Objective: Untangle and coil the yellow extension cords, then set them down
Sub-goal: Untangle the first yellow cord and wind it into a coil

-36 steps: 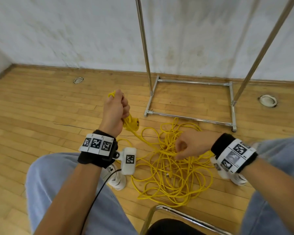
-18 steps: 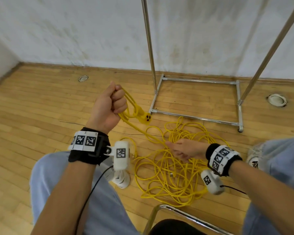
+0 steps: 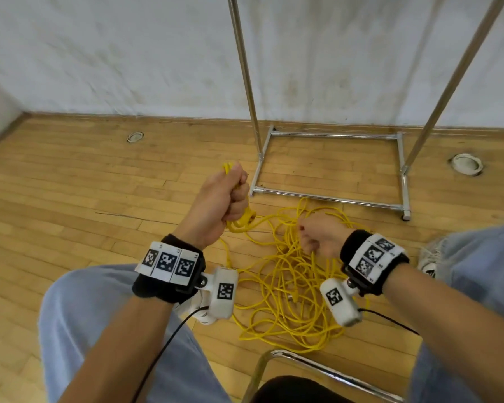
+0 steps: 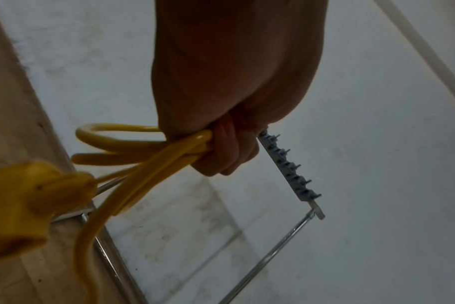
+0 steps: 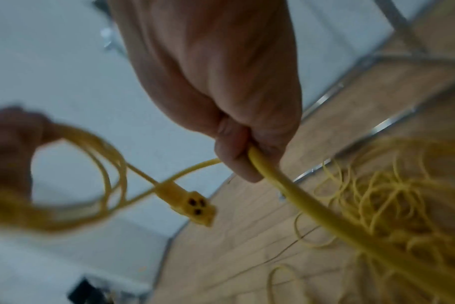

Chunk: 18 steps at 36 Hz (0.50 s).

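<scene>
A tangled heap of yellow extension cord [image 3: 288, 289] lies on the wooden floor between my knees. My left hand [image 3: 227, 196] is raised over the floor and grips a few small loops of the cord [image 4: 133, 144]; the yellow socket end [image 3: 249, 219] hangs just below the fist. That socket [image 5: 195, 206] shows three dark holes in the right wrist view. My right hand [image 3: 314, 238] is lower, over the heap, fingers curled round a single strand [image 5: 273, 174] that runs down into the tangle.
A chrome clothes rack [image 3: 329, 167] stands on the floor just beyond the heap, against the white wall. Two round floor sockets [image 3: 466, 164] sit in the boards. My jeans-clad legs flank the heap, and a chrome chair frame [image 3: 317, 370] is at the bottom edge.
My left hand has come down and toward the middle with its loops. My right hand has drawn up from the heap, its fingers closed on a strand.
</scene>
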{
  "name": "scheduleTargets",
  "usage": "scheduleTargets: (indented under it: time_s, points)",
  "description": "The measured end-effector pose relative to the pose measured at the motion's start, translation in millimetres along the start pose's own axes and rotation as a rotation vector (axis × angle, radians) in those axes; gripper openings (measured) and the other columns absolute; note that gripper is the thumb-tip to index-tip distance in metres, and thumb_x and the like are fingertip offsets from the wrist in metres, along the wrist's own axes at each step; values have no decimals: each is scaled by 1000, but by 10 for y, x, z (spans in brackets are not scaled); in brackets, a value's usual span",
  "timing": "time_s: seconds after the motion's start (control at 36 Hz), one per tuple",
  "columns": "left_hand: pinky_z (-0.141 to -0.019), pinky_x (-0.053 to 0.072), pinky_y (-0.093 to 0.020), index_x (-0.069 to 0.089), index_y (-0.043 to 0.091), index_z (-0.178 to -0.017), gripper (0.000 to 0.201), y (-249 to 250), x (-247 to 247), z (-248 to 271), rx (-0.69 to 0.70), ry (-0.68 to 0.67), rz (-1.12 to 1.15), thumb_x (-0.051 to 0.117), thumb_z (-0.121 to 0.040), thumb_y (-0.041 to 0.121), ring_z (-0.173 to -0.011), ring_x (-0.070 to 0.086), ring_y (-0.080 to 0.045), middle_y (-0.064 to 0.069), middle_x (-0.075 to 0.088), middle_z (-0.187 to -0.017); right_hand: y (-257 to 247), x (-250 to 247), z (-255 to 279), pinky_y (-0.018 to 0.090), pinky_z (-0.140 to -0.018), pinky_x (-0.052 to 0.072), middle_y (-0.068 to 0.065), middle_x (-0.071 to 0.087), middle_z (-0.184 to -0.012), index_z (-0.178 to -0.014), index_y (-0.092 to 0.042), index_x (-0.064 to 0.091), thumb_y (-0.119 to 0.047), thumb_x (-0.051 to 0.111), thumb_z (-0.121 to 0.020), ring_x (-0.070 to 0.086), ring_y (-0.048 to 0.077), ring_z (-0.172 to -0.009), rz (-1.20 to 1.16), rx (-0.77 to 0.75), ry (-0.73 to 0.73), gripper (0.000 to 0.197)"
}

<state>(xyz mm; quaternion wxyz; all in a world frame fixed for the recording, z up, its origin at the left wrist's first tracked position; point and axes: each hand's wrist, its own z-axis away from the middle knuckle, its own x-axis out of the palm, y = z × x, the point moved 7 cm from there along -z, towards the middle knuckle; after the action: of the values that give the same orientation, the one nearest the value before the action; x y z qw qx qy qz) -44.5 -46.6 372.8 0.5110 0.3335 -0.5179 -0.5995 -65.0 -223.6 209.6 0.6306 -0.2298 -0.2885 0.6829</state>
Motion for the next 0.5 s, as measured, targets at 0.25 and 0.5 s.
scheduleTargets:
  time_s: [0.25, 0.5]
  points:
    - [-43, 15, -23, 45, 18, -84, 32, -326, 474, 128, -45, -73, -219, 38, -111, 33, -51, 22, -10, 4, 32, -63, -488, 159, 399, 14, -35, 33, 2, 46, -64, -80, -9, 48, -13, 39, -107, 41, 7, -46, -576, 32, -305, 28]
    - [-44, 20, -21, 46, 12, -96, 26, -401, 538, 117, -65, 58, -123, 35, -112, 29, -50, 24, -8, 3, 33, -64, -741, 188, 747, 27, -56, 43, -1, 56, -86, -140, -23, 60, -11, 49, -107, 50, 12, -66, 18, -401, -319, 37]
